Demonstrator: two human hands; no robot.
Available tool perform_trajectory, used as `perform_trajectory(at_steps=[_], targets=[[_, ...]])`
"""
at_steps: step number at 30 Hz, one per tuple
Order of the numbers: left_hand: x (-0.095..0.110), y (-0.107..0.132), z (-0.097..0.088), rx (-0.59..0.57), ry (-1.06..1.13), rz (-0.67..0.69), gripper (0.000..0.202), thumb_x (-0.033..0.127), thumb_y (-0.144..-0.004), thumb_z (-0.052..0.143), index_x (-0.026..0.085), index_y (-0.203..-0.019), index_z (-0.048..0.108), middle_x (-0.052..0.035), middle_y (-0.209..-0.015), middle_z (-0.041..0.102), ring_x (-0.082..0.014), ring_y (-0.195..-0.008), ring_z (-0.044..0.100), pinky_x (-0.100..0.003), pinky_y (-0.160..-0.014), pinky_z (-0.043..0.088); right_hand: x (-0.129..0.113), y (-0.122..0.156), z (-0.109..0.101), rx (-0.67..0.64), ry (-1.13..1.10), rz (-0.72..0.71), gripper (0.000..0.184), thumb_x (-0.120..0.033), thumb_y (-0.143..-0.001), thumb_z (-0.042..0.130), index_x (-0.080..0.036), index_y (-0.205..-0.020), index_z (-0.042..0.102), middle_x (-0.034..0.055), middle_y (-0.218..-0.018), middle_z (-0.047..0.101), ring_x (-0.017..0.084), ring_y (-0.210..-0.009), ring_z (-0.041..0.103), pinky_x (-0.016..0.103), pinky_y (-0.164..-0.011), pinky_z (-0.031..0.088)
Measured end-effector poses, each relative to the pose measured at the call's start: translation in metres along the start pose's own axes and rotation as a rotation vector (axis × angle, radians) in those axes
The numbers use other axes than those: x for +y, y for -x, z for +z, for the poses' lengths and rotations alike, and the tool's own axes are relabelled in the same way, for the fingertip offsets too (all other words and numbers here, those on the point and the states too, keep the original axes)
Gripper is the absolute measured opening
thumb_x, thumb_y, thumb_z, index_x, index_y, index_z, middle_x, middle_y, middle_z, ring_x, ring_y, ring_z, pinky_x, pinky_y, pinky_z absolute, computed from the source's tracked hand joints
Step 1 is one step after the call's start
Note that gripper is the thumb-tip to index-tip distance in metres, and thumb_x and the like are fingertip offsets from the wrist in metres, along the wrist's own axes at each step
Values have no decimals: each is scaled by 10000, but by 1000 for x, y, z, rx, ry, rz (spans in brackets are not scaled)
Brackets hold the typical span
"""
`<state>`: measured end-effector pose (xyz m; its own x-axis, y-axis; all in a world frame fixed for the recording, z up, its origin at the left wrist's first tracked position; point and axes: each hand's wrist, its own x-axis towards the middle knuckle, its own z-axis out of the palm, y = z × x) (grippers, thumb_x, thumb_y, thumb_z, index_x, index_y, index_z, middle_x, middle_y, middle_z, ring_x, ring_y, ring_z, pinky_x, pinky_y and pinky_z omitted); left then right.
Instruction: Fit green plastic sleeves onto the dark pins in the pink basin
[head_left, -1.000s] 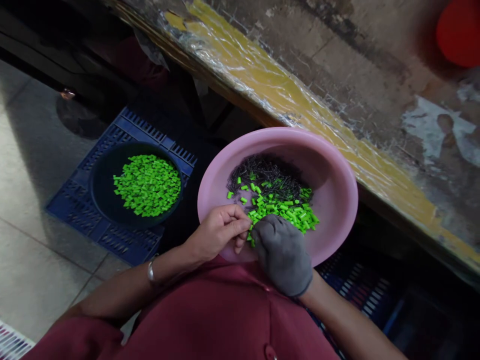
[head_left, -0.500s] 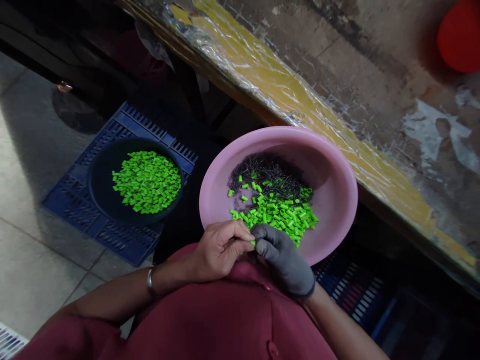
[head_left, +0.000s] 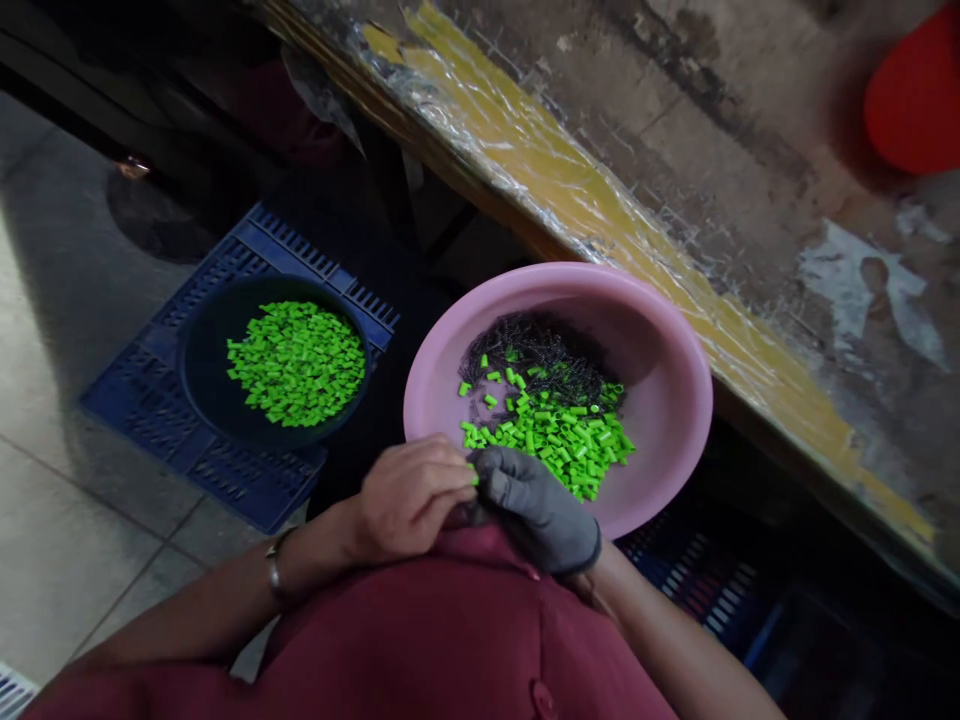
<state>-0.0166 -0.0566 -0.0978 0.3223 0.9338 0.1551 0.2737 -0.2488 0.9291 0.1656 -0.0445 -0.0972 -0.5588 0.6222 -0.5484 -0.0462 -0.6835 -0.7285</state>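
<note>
Worn workbench (head_left: pixel 675 120), green piece (head_left: pixel 474 477) poking from pinched grip of left hand (head_left: pixel 415 497), right hand (head_left: pixel 541 512) curled (contents hidden)

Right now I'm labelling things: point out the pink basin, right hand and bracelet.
Pink basin (head_left: pixel 666 430): head view, right inner wall.
Right hand (head_left: pixel 546 508): head view, gloved back.
Bracelet (head_left: pixel 274 572): head view, silvery band.

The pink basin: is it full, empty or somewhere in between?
Somewhere in between: green pieces and a dark heap cover part of the pink basin, and its bare inside shows to their right.
</note>
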Motion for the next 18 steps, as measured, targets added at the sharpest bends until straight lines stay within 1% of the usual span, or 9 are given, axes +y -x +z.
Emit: perform_trajectory(at_steps=[2,3,5,7,10,12,13,16,18], targets=[[-9,7,-25,238,-162,-41,125,109,-787,581,220,-836,609,-30,-747,646,-166,-730,610,-322,-715,494,-9,-15,-8,63,451,-73,267,-411,-898,524,-182,-769,570,3,-725,563,133,-654,511,260,-637,427],[-16,12,-40,400,-274,-54,128,108,-775,596,220,-838,601,-25,-749,632,-167,-728,602,-336,-731,491,-14,-24,-12,115,732,-119,211,-329,-906,530,-175,-778,596,16,-762,591,140,-697,534,265,-674,431],[-32,21,-70,561,-537,-79,122,109,-753,632,206,-820,600,-23,-739,604,-169,-710,581,-332,-701,478,-21,-43,-15,121,1336,-162,150,-180,-911,508,-164,-865,650,63,-878,643,172,-822,573,293,-768,431],[-44,27,-94,579,-790,-79,123,134,-730,675,190,-824,619,-36,-748,588,-183,-720,557,-328,-660,461,-22,-59,-15,69,1770,-145,225,-95,-912,452,-136,-991,659,123,-982,652,218,-914,582,334,-798,429],[-42,25,-100,569,-954,-16,195,157,-730,692,182,-918,646,-65,-836,593,-218,-813,554,-353,-696,469,-14,-75,-12,35,1959,-112,267,-72,-911,408,-85,-1030,648,179,-1010,638,268,-936,579,375,-752,434],[-27,17,-84,487,-910,33,221,152,-756,669,185,-972,633,-72,-898,603,-223,-858,557,-374,-755,472,-6,-80,-12,18,1977,-117,273,-67,-910,396,-69,-1026,644,192,-1023,631,278,-951,573,392,-755,431],[-17,11,-72,400,-857,71,204,159,-766,659,182,-966,625,-67,-893,607,-221,-855,556,-382,-779,469,-3,-81,-13,8,1993,-119,281,-63,-911,386,-62,-1033,640,199,-1034,627,281,-961,569,400,-766,428],[2,-8,-34,-2,-685,146,72,185,-835,577,164,-889,620,-77,-927,621,-230,-915,540,-412,-859,433,5,-81,-18,-6,2022,-120,294,-70,-921,360,-63,-1029,633,207,-1046,622,279,-964,565,408,-766,421],[2,-17,-12,-250,-671,148,120,158,-860,515,152,-796,616,-90,-880,612,-240,-901,526,-417,-844,419,6,-81,-20,-4,2025,-120,281,-90,-928,366,-84,-1014,633,195,-1043,625,276,-953,568,396,-744,419]])
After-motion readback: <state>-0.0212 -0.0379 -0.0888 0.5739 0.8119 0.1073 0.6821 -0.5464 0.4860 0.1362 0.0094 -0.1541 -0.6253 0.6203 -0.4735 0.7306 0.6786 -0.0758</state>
